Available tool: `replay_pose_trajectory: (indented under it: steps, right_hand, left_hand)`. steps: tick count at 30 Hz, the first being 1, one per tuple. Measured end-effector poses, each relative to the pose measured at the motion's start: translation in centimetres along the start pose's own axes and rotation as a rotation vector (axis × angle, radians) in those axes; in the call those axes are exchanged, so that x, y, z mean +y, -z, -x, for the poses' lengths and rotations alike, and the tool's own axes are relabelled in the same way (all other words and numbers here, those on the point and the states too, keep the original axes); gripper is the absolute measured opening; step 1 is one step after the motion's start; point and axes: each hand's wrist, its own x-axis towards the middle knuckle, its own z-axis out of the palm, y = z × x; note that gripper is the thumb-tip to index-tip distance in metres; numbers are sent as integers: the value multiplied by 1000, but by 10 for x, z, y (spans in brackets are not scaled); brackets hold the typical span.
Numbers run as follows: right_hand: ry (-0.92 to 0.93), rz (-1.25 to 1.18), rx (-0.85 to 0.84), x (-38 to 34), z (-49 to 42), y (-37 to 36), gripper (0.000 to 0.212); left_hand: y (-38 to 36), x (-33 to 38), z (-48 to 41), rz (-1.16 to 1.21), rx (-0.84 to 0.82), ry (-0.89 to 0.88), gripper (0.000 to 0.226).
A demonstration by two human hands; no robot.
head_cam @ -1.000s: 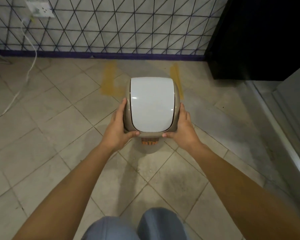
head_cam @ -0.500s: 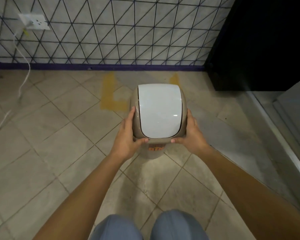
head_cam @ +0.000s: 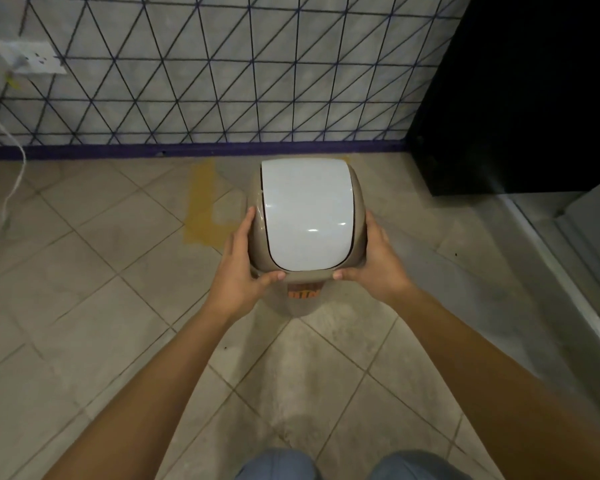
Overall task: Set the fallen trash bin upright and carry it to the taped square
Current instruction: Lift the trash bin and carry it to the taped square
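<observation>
The trash bin [head_cam: 307, 216] is beige with a white swing lid and an orange label on its front. It stands upright, seen from above, held between both hands. My left hand [head_cam: 243, 265] grips its left side with the thumb on the front rim. My right hand [head_cam: 374, 261] grips the right side the same way. The taped square [head_cam: 201, 209] shows as yellow tape on the floor tiles, its left strip and near-left corner visible beside and behind the bin; the rest is hidden by the bin. Whether the bin touches the floor I cannot tell.
A tiled wall with a dark triangle pattern [head_cam: 222, 81] and a purple skirting runs just behind the tape. A black cabinet [head_cam: 520, 98] stands at the right, with a metal threshold [head_cam: 561, 271] below it. A white socket [head_cam: 32, 58] and hanging cable are at the left.
I have moved closer to the wall with the bin in both hands. The bin now sits farther over the taped square, covering its right strip.
</observation>
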Motion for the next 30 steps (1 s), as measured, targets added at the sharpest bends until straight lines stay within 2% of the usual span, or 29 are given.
replay_pose_trajectory:
  steps: [4, 10, 16, 20, 25, 30]
  right_hand:
    - [18, 0, 32, 1, -16, 2, 122]
    - [-74, -86, -3, -3, -36, 3, 118]
    - [-124, -146, -36, -9, -55, 1, 118]
    - [-107, -135, -45, -15, -72, -1, 116]
    - [-117, -115, -43, -23, -92, -6, 119]
    - [-141, -108, -48, -29, -109, -7, 121]
  left_hand:
    - [-1, -1, -19, 68, -3, 12, 115]
    - [2, 7, -38, 9, 45, 97, 118]
    - [7, 15, -55, 170, 13, 225, 122]
    - [15, 10, -71, 148, 32, 263, 119]
    - [23, -2, -92, 52, 21, 216, 105]
    - [32, -12, -108, 3, 21, 256, 109]
